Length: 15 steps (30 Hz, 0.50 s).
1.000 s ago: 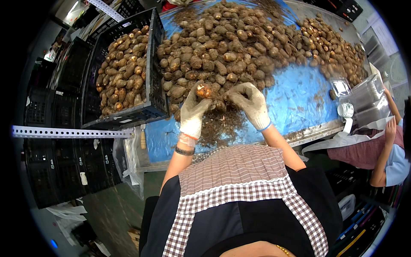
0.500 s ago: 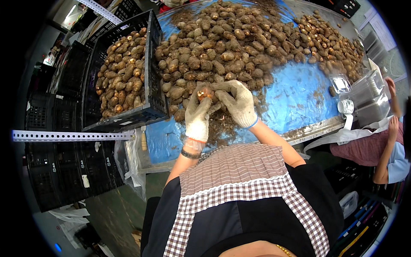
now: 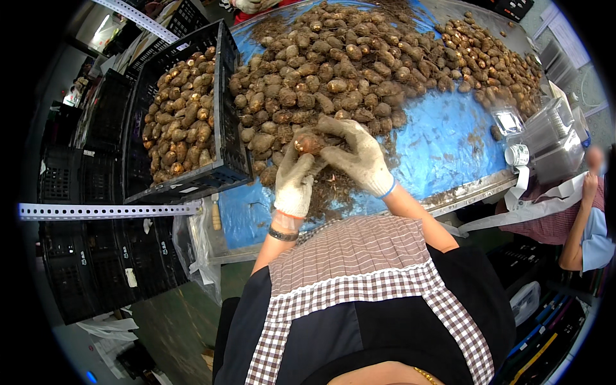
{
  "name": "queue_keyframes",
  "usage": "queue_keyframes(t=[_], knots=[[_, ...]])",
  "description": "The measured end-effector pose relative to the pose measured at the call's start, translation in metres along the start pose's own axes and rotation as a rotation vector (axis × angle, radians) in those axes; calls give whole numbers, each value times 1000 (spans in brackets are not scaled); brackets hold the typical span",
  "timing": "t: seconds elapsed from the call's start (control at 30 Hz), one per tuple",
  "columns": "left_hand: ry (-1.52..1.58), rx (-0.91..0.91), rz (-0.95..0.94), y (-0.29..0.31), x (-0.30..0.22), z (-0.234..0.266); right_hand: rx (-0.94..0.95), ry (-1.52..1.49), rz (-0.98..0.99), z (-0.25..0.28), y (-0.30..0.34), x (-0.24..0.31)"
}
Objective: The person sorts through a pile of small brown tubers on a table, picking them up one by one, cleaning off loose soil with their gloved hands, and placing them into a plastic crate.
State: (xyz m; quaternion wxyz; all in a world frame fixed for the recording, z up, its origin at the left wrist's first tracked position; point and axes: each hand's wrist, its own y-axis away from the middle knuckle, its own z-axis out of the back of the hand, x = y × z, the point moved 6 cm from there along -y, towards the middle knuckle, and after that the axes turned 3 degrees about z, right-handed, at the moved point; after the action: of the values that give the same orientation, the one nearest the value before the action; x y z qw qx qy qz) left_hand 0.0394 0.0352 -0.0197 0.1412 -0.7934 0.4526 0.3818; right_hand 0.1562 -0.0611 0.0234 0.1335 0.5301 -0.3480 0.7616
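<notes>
A small brown taro [image 3: 308, 143] with a reddish end is held over the near edge of a large heap of soil-covered taros [image 3: 321, 70]. My left hand [image 3: 294, 184], in a dirty white knit glove, is closed round it from the left. My right hand [image 3: 360, 157], gloved alike, has its thumb and fingers pinched at the taro's right side; the fingertips are partly hidden. Loose soil and root scraps [image 3: 331, 186] lie on the blue sheet [image 3: 443, 144] beneath my hands.
To the left stands a black plastic crate [image 3: 226, 138] filled with taros. A smaller pile of cleaner-looking taros [image 3: 494, 61] lies at the far right. Clear plastic boxes [image 3: 550, 138] and a label roll [image 3: 516, 155] sit at the right edge, beside another person [image 3: 581, 231].
The taro has turned in my fingers, showing more of its brown side. My right hand has shifted slightly, its thumb closer to the taro. The person at right has moved an arm lower.
</notes>
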Motion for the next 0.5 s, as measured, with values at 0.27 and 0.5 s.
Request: queue_keyframes(t=[0.27, 0.5], knots=[[-192, -29, 8, 4, -3, 2, -56, -23, -148, -3, -1, -19], [-33, 57, 46, 7, 2, 1, -38, -146, -345, 6, 4, -33]])
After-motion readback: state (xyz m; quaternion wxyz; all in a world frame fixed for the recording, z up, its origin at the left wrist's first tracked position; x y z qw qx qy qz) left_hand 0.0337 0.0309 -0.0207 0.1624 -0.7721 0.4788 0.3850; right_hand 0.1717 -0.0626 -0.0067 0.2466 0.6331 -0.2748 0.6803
